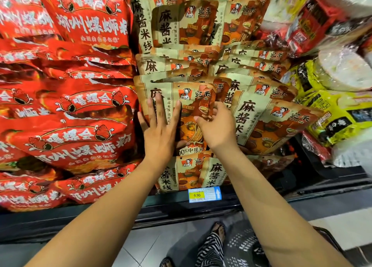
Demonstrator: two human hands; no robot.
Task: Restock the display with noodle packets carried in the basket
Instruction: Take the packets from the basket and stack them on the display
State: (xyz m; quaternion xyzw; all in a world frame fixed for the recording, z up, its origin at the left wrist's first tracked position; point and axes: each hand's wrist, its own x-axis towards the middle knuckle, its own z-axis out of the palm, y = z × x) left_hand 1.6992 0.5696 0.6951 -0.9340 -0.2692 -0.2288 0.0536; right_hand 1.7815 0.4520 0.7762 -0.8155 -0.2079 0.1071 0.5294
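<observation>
Where your two hands meet at the centre of the display, you have one noodle packet (193, 113): a flat, rectangular pouch, kraft-tan, with black brush characters down its left side, a small portrait logo near the top and a red-brown panel picturing bowls of noodles. It stands upright at the front of its column, lying against the tan packets (267, 123) behind it.

Left hand (159, 129), one: your fingers are straight and spread, palm flat on the pouch's left half, pressing it.

Right hand (215, 125), one: your fingers curl round the pouch's right edge with the thumb on its face, pinching it.

Tan packets of the same print: well over a dozen faces, fanned and overlapping from twelve o'clock down to six o'clock. The overlap prevents an exact count. Their film looks matte and creased at the edges.

Red packets (76, 109), at nine o'clock: glossy, crinkled, puffy pouches with white print upside down, stacked in overlapping rows, too many to count exactly.

Yellow packets (332, 117), at three o'clock: at least two, shiny clear-wrapped bundles.

Price tag (204, 194), one, at six o'clock on the dark shelf rail (100, 216): yellow and white, reading 9.90, with a blue arrow panel.
</observation>
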